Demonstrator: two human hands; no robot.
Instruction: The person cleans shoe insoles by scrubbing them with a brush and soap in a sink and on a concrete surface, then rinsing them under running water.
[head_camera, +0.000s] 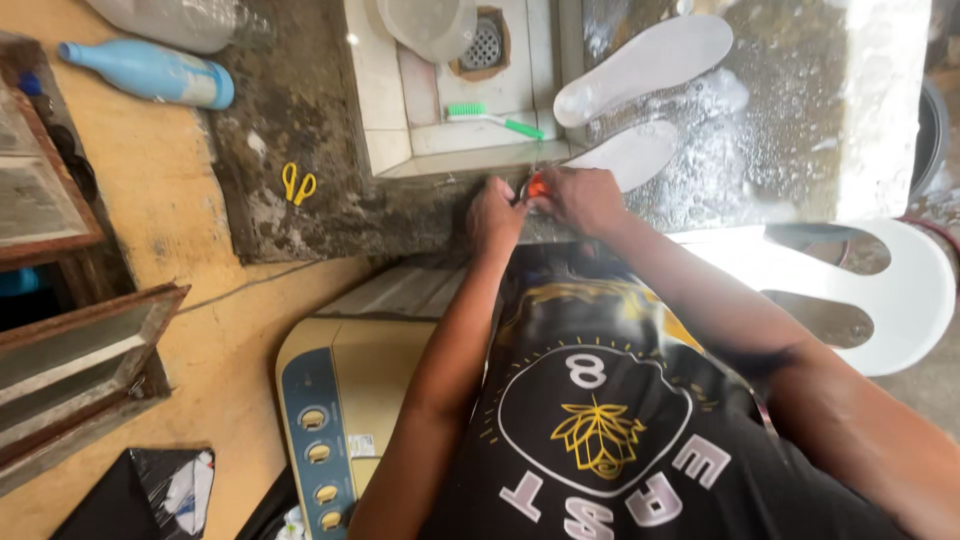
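Head view: left hand (494, 215) and right hand (582, 198) both pinch a small orange object (538, 186) at the wet ledge (300, 215). Best to brace wrists on the edge, since soap makes the grip slippery.

Two white shoe insoles lie on the wet surface at the far right: one insole (645, 62) farther off, the other insole (632, 154) nearer, partly behind the hands. One green-handled brush (494, 118) rests in the tiled basin. One pair of yellow-handled scissors (298, 183) lies on the dark ledge. Two bottles sit at the far left: one light blue bottle (148, 73) and one clear bottle (180, 20). One white plastic chair (890, 290) stands at right. One washing machine (335, 420) sits near left, with four round knobs showing on its panel.
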